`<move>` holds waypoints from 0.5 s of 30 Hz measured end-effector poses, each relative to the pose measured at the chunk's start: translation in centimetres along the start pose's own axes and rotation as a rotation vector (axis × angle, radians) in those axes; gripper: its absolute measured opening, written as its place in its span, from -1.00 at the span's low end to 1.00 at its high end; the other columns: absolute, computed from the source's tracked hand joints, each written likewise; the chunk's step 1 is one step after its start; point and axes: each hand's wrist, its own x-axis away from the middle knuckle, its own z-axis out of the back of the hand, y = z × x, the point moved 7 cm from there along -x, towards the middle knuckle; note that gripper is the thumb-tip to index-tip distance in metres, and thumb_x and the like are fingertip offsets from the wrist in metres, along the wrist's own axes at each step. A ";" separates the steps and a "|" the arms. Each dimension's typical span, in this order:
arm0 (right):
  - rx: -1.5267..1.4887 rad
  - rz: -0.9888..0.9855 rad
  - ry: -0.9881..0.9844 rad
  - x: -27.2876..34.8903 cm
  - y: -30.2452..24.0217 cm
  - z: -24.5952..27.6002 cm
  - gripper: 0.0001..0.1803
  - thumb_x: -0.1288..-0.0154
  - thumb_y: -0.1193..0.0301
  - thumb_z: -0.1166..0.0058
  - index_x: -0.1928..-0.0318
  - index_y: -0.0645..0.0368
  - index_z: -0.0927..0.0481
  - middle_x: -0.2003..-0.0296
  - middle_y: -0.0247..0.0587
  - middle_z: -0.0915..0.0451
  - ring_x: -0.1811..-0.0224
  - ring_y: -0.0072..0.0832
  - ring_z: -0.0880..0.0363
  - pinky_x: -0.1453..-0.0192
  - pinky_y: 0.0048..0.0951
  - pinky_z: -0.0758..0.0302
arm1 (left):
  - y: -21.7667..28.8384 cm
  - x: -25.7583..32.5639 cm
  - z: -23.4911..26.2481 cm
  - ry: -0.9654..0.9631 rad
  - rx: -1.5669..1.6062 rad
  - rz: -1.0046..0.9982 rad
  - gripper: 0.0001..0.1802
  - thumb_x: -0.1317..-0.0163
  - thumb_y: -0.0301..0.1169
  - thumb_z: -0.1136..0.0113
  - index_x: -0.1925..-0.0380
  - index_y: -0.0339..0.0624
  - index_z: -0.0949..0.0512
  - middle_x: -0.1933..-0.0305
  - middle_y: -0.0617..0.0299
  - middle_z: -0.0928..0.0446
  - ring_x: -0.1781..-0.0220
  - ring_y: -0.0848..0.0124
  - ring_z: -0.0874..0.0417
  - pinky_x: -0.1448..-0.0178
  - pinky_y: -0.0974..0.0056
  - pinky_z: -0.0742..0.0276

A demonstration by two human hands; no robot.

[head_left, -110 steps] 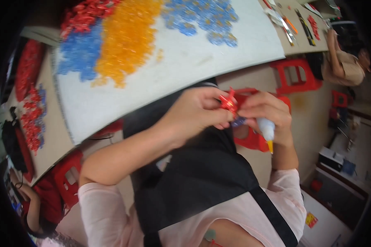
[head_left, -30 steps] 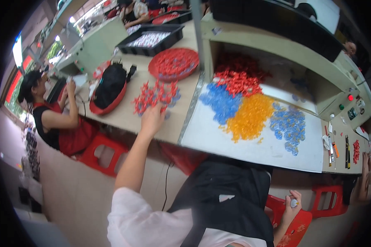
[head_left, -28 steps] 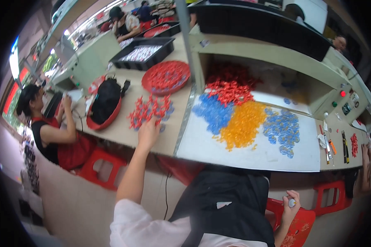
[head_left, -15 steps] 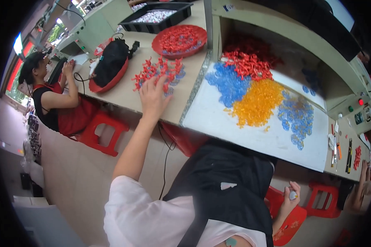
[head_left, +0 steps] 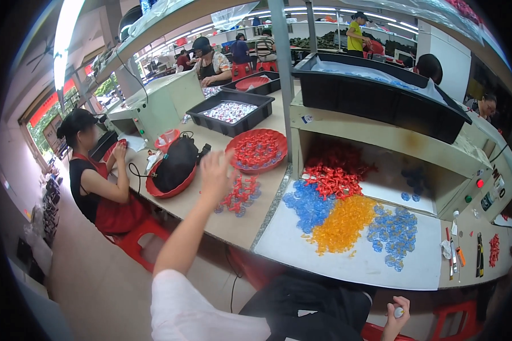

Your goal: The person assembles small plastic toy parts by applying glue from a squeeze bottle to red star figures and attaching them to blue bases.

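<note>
My left hand (head_left: 216, 173) is raised over the bench on the left, its fingers loosely apart and a little smeared, with nothing visible in them. Below and beside it stands a cluster of small red plastic figures (head_left: 246, 190) on clear bluish discs. Low at the right, beside my dark apron, my right hand (head_left: 396, 319) is closed around a small whitish bottle (head_left: 399, 312) with a yellowish tip; most of it is hidden by the fingers. On the white sheet (head_left: 347, 273) ahead lie heaps of red pieces (head_left: 333, 181), blue discs (head_left: 306, 206), orange pieces (head_left: 342, 227) and pale blue discs (head_left: 392, 236).
A red round tray (head_left: 257, 150) of figures sits beyond my left hand, near a black tray (head_left: 230, 113) of small pieces. A metal post (head_left: 282, 68) rises by the cabinet (head_left: 381, 133). Left, a co-worker (head_left: 99, 176) sits by a red basin (head_left: 170, 184). Pliers (head_left: 479, 254) lie right.
My left hand has lifted away from the red figures toward the round tray. The view has tilted up, showing more of the room. My right hand still holds the small bottle.
</note>
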 end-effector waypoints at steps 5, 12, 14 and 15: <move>-0.069 0.064 0.073 0.3 1.1 0.5 -0.78 0.12 0.65 -0.08 0.34 0.26 -0.51 0.31 -0.21 -0.40 0.41 -0.57 -0.34 0.32 -0.60 -0.32 | -9.4 -11.8 2.9 0.098 -0.170 0.162 -0.47 0.09 -0.30 -0.23 0.05 -0.13 -0.37 0.35 -0.04 -0.49 0.23 0.07 -0.50 0.17 0.10 -0.40; 0.046 0.064 0.247 4.0 3.1 4.5 -0.76 0.14 0.63 -0.13 0.33 0.23 -0.54 0.33 -0.20 -0.46 0.36 -0.48 -0.43 0.24 -0.54 -0.37 | 8.7 -13.3 3.1 0.175 0.510 -0.110 -0.59 -0.02 -0.47 -0.12 0.05 -0.14 -0.41 0.44 0.14 -0.41 0.35 0.24 -0.42 0.20 0.24 -0.31; 0.026 0.050 0.244 4.5 2.5 5.1 -0.74 0.13 0.62 -0.15 0.32 0.19 -0.55 0.33 -0.19 -0.48 0.36 -0.47 -0.46 0.24 -0.53 -0.39 | 15.3 -10.1 3.8 0.097 0.491 -0.333 -0.58 0.00 -0.51 -0.12 0.06 -0.16 -0.41 0.40 0.13 -0.41 0.30 0.24 -0.42 0.11 0.23 -0.28; 0.057 0.047 0.252 4.9 2.1 5.5 -0.75 0.12 0.61 -0.15 0.31 0.18 -0.55 0.32 -0.20 -0.48 0.38 -0.46 -0.46 0.25 -0.53 -0.39 | 18.4 -8.4 4.6 0.047 0.522 -0.409 -0.58 0.02 -0.51 -0.13 0.07 -0.17 -0.41 0.38 0.12 -0.42 0.28 0.23 -0.42 0.08 0.21 -0.26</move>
